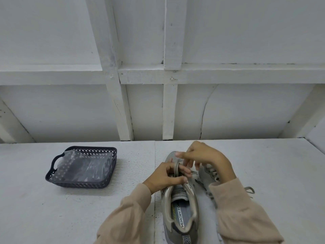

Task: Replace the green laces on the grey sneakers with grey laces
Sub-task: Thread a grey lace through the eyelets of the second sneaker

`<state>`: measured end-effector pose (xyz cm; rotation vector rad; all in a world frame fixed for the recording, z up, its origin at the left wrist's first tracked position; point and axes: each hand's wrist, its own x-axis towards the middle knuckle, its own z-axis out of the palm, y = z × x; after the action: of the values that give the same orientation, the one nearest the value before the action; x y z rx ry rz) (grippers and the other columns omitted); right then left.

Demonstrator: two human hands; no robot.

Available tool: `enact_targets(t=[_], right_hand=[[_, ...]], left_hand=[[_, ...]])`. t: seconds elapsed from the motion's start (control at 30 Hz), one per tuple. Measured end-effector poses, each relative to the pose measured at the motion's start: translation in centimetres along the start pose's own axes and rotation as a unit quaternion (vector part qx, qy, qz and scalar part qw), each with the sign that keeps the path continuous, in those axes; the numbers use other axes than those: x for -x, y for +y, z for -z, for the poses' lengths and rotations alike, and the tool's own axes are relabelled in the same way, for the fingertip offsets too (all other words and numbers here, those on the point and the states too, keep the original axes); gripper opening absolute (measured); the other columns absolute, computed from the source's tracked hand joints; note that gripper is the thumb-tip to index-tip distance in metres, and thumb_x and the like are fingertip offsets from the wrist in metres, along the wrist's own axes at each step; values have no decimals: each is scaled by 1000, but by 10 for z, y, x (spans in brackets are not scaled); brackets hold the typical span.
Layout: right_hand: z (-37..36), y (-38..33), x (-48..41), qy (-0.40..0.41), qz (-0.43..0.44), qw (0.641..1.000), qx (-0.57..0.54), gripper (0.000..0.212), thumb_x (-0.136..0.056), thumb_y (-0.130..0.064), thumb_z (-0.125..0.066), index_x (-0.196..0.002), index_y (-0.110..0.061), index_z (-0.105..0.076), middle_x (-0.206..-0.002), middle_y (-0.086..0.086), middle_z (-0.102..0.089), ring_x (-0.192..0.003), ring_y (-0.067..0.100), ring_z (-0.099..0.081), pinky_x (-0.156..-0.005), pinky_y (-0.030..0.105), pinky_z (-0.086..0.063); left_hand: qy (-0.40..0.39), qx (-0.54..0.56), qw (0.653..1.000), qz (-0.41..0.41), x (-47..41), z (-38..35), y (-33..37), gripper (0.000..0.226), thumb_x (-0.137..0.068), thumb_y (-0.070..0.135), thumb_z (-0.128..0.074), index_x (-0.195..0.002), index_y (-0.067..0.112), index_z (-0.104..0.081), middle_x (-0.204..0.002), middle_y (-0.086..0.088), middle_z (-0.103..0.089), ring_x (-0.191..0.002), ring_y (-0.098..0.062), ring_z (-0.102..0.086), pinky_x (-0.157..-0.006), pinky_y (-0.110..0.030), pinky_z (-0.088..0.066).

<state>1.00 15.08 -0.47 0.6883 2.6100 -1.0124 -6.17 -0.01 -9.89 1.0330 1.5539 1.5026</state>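
Left: dark basket (pixel 79 184) with a clear plastic bag (pixel 84 164) inside, set on the white surface (pixel 281 164). Centre: grey lace (pixel 176 166) looped round the curled fingers of the left hand (pixel 165 176), over the front of the nearer sneaker (pixel 181 208). Right hand (pixel 202 155) poised just above the loop, fingers bent; grip on it not to be told. Right: second sneaker (pixel 207 175), partly under the sleeve, apparently threaded in grey already. No green lace seen. Judged nearly finished, with only this bow left.
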Motion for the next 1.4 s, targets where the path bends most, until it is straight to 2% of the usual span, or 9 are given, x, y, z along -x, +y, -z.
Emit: enact_targets(t=[0.1,0.3,0.5,0.6,0.7,0.83,0.97,1.17,1.4], right_hand=[[-24,3,2,45,16,998,-43,58,-81,-60,-65,-58,-7,-65,-54,5,-61,-47,11,-51,-56,22,-42],[-39,-3,8,99,115,959,-241,14,-80,-21,-78,-77,-8,-75,-62,7,-64,-57,14,-54,-57,27,-45],[-32,-16,26,77,138,940,-302,14,-81,-11,-75,-74,1,-71,-54,11,-55,-45,18,-41,-45,25,-32],[-17,-28,37,75,172,904,-384,12,-80,-6,-73,-73,3,-71,-54,9,-56,-45,16,-43,-45,25,-34],[-1,-42,47,70,212,876,-428,9,-72,-12,-75,-67,-6,-73,-65,13,-62,-49,12,-45,-45,19,-35],[9,-54,52,44,237,843,-481,12,-69,-15,-70,-60,-9,-66,-66,4,-66,-47,9,-43,-47,18,-29],[13,-59,51,40,251,837,-484,11,-70,-17,-70,-61,-10,-67,-66,0,-67,-49,9,-42,-52,20,-30],[18,-62,43,52,243,827,-504,12,-70,-15,-69,-68,-5,-63,-70,0,-68,-50,9,-39,-54,19,-32],[25,-66,35,69,249,809,-528,11,-70,-15,-69,-62,-9,-64,-69,-1,-67,-54,9,-37,-48,13,-30]], left_hand=[[2,-17,1000,-1,1,0,1,21,-84,-6,-69,-104,-1,-69,-95,1,-74,-96,-9,-67,-88,-20,-50],[-8,-40,999,12,2,0,8,24,-85,-6,-68,-98,13,-68,-87,15,-74,-89,0,-67,-82,-15,-49],[-23,-48,998,23,-3,2,11,30,-82,-7,-71,-108,2,-60,-90,12,-72,-92,-2,-67,-83,-18,-50],[-26,-57,998,28,-4,4,9,29,-83,-2,-71,-112,2,-66,-104,2,-72,-100,-3,-65,-87,-15,-48],[-11,-77,997,18,-5,4,6,32,-81,2,-74,-113,5,-69,-121,-11,-65,-115,-1,-58,-95,-12,-42],[-3,-91,996,2,-6,0,8,31,-78,4,-77,-108,10,-71,-116,2,-62,-107,-6,-61,-96,-18,-45],[7,-95,995,2,-5,1,7,30,-77,9,-78,-106,16,-72,-115,2,-63,-108,-12,-61,-96,-20,-45],[1,-75,997,15,-4,0,4,29,-77,7,-76,-103,18,-70,-114,11,-61,-104,6,-60,-93,-12,-42],[1,-95,995,30,-3,-2,1,26,-80,11,-75,-104,19,-71,-129,-1,-55,-115,12,-53,-95,-5,-37]])
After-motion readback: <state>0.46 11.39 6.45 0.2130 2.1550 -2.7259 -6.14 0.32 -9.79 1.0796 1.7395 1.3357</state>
